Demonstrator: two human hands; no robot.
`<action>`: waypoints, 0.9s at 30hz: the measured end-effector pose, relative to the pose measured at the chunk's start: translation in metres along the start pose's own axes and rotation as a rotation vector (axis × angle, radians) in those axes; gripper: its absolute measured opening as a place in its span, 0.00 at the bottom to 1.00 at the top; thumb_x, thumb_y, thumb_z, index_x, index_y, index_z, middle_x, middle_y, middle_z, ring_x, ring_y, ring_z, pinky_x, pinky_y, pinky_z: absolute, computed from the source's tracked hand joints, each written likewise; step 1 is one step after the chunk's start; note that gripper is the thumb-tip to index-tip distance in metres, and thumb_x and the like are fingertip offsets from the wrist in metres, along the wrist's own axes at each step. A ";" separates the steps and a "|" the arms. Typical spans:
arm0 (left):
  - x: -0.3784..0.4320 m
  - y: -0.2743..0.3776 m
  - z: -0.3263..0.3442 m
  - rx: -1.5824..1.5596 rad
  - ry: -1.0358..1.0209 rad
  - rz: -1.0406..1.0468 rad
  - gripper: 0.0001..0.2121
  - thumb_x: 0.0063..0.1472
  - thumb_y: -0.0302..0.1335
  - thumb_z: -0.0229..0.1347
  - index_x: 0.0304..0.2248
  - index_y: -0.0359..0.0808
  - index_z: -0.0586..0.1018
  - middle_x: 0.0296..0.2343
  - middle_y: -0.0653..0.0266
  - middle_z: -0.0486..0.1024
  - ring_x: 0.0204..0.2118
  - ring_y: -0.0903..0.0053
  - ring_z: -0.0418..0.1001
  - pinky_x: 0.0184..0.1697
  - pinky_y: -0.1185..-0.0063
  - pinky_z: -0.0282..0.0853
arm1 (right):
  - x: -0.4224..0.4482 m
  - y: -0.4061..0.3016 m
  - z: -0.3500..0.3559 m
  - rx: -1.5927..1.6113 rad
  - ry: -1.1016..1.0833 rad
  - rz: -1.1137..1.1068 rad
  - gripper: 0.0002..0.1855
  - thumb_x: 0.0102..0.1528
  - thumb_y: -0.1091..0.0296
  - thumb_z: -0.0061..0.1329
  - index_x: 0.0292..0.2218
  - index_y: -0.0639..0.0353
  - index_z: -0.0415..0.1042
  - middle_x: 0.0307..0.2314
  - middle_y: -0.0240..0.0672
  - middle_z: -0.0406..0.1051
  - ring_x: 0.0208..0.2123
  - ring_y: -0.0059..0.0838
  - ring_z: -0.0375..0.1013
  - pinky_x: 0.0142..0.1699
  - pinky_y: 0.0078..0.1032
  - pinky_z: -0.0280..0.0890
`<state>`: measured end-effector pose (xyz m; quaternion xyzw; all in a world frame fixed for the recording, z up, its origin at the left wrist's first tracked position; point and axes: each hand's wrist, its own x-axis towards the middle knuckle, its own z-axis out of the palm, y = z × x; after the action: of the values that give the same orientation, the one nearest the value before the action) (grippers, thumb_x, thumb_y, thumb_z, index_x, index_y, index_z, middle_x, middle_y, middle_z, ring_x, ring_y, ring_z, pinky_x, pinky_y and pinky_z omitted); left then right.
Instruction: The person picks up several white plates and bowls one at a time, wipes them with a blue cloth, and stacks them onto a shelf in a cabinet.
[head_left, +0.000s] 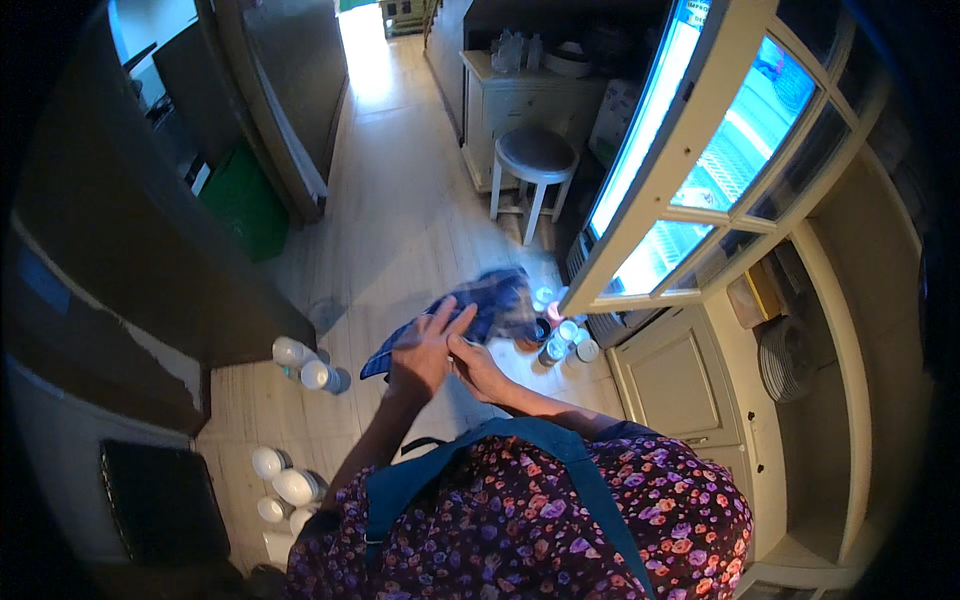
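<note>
A blue checked cloth, blurred at its right side, hangs at my two hands in the middle of the view. My left hand has its fingers spread over the near side of the cloth; its grip is partly hidden. Close against it, my right hand is bent, with its thumb towards the left palm, and what its fingers hold cannot be made out. Beyond the cloth, to the right, several jars and lidded containers stand on the floor below the open glass-paned cabinet door.
White bowls and stacked white cups stand on the floor at the left. A round stool is near a white cabinet holding glassware. Plates sit in the right-hand shelf. A green bin is beyond the left wall's edge.
</note>
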<state>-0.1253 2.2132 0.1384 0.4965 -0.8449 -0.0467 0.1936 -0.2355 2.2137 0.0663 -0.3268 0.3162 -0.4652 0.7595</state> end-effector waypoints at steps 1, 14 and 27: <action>0.007 -0.015 0.010 0.049 0.071 0.099 0.24 0.48 0.27 0.49 0.48 0.43 0.63 0.47 0.57 0.59 0.45 0.63 0.61 0.46 0.70 0.58 | 0.017 0.002 0.000 0.113 -0.030 -0.033 0.27 0.52 0.58 0.42 0.49 0.62 0.51 0.44 0.37 0.56 0.48 0.27 0.55 0.51 0.26 0.51; 0.144 -0.285 -0.025 -0.926 0.437 -0.439 0.20 0.52 0.29 0.52 0.43 0.28 0.66 0.39 0.56 0.68 0.43 0.72 0.65 0.47 0.77 0.59 | 0.302 -0.106 0.047 0.138 -0.220 0.196 0.15 0.51 0.64 0.43 0.39 0.62 0.67 0.33 0.32 0.70 0.36 0.23 0.68 0.44 0.21 0.61; 0.361 -0.413 -0.001 -1.417 -0.025 -0.545 0.12 0.52 0.32 0.53 0.30 0.29 0.74 0.25 0.63 0.74 0.27 0.81 0.71 0.30 0.84 0.68 | 0.529 -0.180 -0.050 -0.540 0.118 -0.134 0.17 0.48 0.63 0.48 0.35 0.66 0.66 0.28 0.35 0.69 0.29 0.24 0.68 0.34 0.18 0.62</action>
<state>0.0579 1.6965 0.1292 0.4439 -0.4623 -0.6301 0.4384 -0.1702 1.6566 0.0865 -0.5096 0.4502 -0.4315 0.5928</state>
